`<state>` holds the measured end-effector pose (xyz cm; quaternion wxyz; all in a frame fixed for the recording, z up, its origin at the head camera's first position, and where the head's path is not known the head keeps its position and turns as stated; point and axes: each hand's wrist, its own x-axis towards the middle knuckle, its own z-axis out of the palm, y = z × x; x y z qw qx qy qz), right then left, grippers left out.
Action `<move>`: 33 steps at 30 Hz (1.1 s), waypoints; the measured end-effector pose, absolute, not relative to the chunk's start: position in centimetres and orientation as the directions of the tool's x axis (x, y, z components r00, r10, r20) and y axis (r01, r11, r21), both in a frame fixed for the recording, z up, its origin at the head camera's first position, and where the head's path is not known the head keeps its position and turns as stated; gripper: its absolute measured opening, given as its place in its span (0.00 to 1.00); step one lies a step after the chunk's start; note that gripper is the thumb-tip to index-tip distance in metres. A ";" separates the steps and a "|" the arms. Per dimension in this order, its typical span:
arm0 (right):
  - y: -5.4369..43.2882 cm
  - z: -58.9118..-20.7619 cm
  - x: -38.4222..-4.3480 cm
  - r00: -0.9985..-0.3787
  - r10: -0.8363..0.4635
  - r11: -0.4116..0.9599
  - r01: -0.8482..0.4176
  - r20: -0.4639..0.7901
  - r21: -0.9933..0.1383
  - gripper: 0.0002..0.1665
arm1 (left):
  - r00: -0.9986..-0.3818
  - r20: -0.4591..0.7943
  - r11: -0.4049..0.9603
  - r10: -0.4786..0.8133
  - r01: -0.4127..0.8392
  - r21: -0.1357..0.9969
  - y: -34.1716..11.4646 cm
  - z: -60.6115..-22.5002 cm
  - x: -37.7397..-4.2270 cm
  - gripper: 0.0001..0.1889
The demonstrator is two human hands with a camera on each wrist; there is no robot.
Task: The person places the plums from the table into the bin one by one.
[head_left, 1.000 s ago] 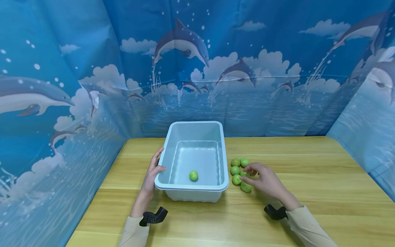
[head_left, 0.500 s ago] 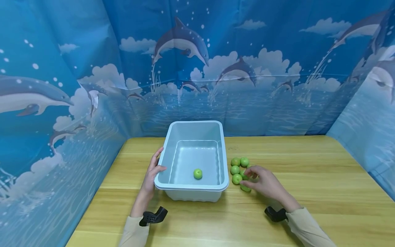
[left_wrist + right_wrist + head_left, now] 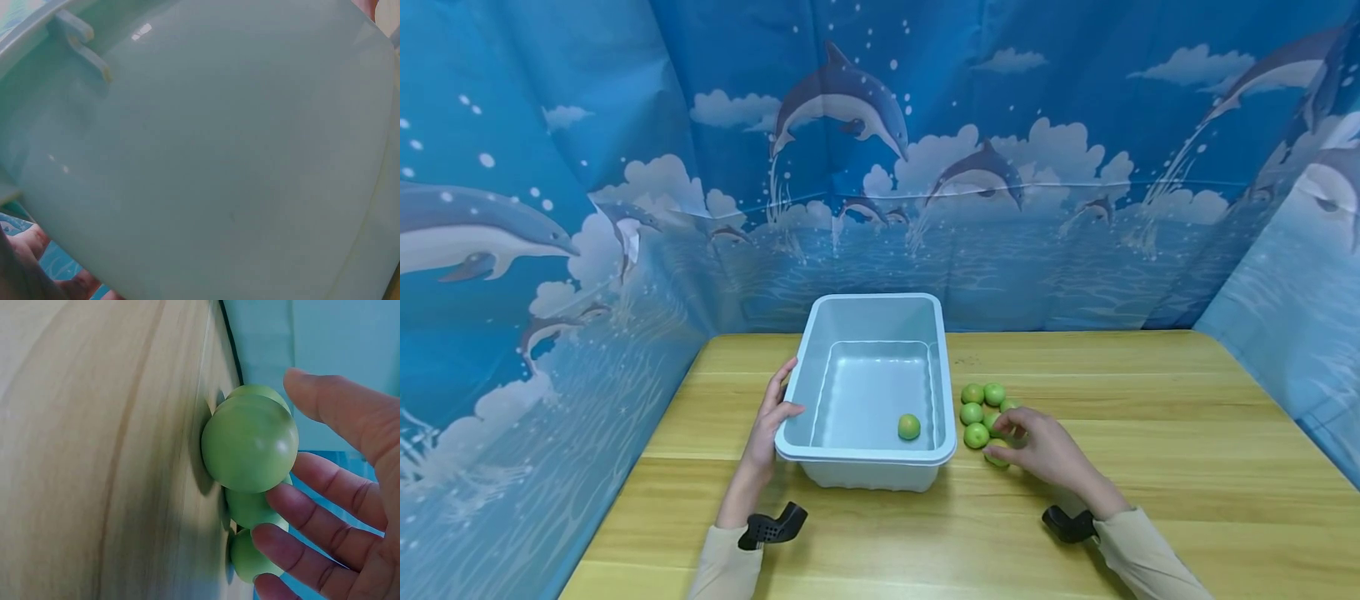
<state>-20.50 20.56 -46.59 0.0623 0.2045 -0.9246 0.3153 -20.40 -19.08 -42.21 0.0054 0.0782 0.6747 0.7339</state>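
Looks bright and even in the head view, with soft shadow beside the bin (image 3: 868, 476). Appears dim and hazy in the left wrist view, with small glints; muted in the right, with gloss on the nearest green fruit (image 3: 250, 444).

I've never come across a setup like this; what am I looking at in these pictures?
There is no robot here: a person works with two bare hands. The wide picture comes from a camera on their head. The other two come from wrist cameras: the left shows mostly the bin's wall close up, the right shows fingers beside green balls.

On the wooden table stands a pale blue bin with one green ball inside. A cluster of similar balls lies to its right. The left hand grips the bin's rim. The right hand is at the cluster, thumb and fingers apart; it doesn't appear to hold anything.
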 end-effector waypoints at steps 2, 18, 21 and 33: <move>20.6 -46.6 -20.5 -0.908 -0.340 0.719 -0.420 0.247 -0.554 0.18 | -0.988 0.107 -0.086 0.113 0.097 0.992 -19.1 -42.2 -20.4 0.36; 20.6 -47.0 -20.4 -0.914 -0.337 0.733 -0.404 0.225 -0.547 0.20 | -0.987 0.109 -0.087 0.118 0.099 0.991 -19.1 -42.2 -20.5 0.36; 20.6 -47.0 -20.3 -0.914 -0.339 0.727 -0.404 0.222 -0.555 0.20 | -0.987 0.110 -0.091 0.117 0.100 0.991 -19.0 -42.2 -20.5 0.36; 20.6 -47.1 -20.2 -0.926 -0.325 0.741 -0.377 0.193 -0.556 0.22 | -0.984 0.127 -0.088 0.122 0.117 0.989 -19.0 -42.1 -20.3 0.36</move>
